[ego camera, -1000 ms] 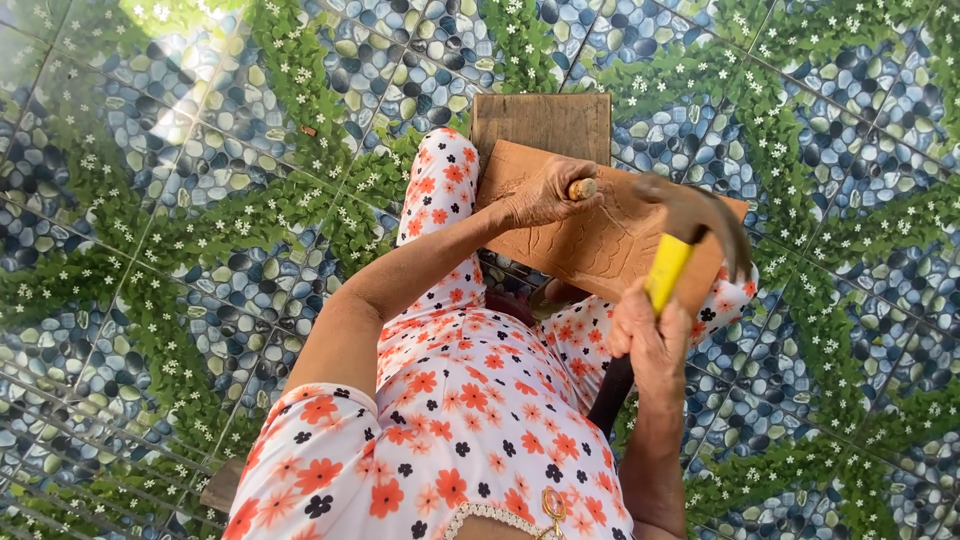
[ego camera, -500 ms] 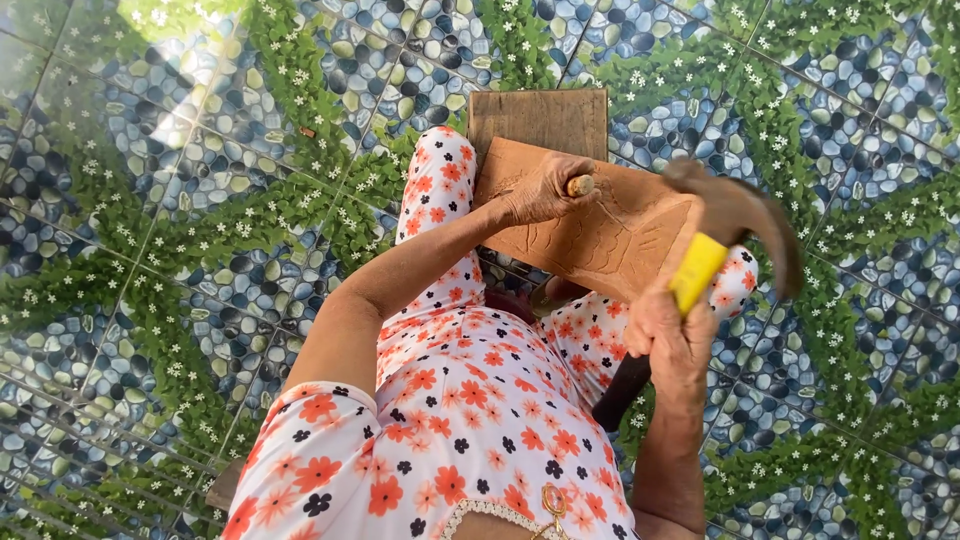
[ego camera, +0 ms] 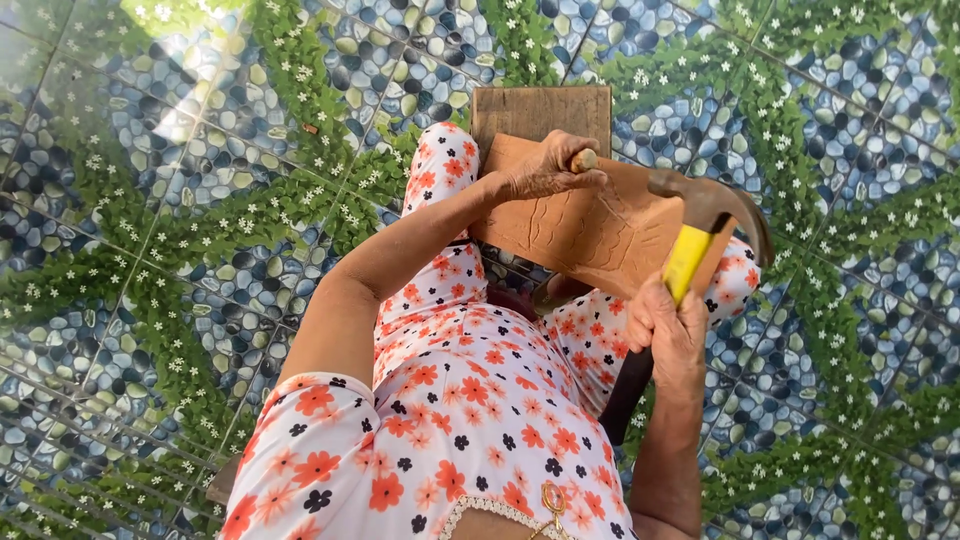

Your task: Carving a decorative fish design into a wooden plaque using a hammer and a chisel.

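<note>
A seated person works a carved wooden panel (ego camera: 590, 225) with a chisel and a hammer.

The panel rests tilted across the person's lap, its far edge against a plain wooden board (ego camera: 540, 112) on the tiled floor (ego camera: 200, 200). At the panel's upper left edge the left hand (ego camera: 545, 170) has its fingers wrapped tightly round a small chisel (ego camera: 583, 159), whose wooden butt pokes out above the fist. Off the panel's right corner the right hand (ego camera: 668, 325) has its fingers closed round the yellow-handled hammer (ego camera: 700, 235), whose dark head hangs just above the panel, near the chisel but apart from it.
</note>
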